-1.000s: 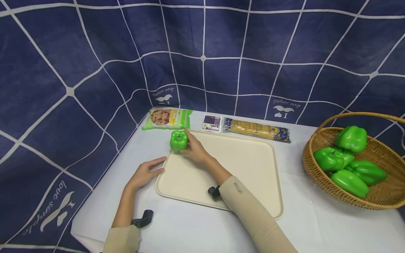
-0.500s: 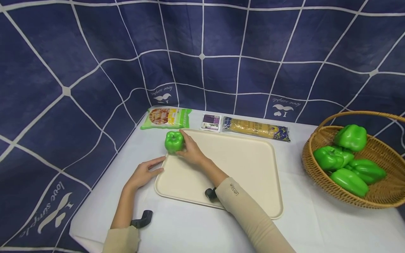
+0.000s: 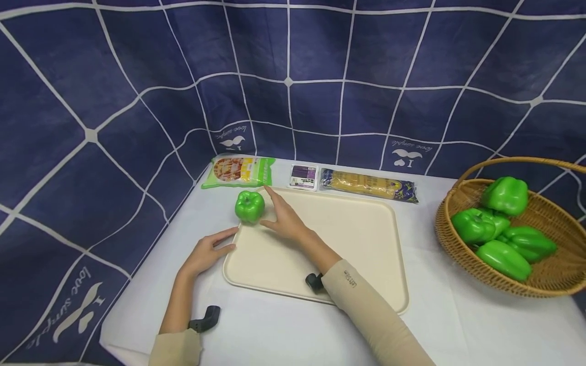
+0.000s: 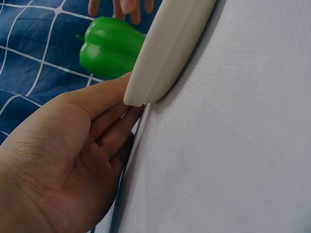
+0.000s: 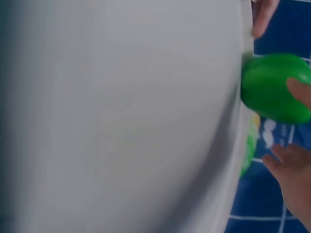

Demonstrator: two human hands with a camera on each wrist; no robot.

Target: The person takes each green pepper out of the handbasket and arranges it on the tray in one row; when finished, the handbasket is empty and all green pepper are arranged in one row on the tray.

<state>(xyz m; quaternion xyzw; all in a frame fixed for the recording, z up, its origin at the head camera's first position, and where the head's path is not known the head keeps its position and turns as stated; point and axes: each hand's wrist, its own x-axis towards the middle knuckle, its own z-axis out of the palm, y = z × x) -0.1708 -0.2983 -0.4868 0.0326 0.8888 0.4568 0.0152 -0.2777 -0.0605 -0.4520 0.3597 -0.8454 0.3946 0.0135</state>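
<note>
White tabletop | left fingers touch tray | right fingers beside pepper

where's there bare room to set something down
Free: the tray right of the right arm; the tablecloth between tray and basket. Crowded: the tray's far left corner, by single pepper and right hand; its left edge, at the left hand; behind it, the packets.

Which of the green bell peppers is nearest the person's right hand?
The upright green bell pepper at the far left corner of the beige rectangular tray, beside that right hand; the other green peppers lie in the brown woven basket.
</note>
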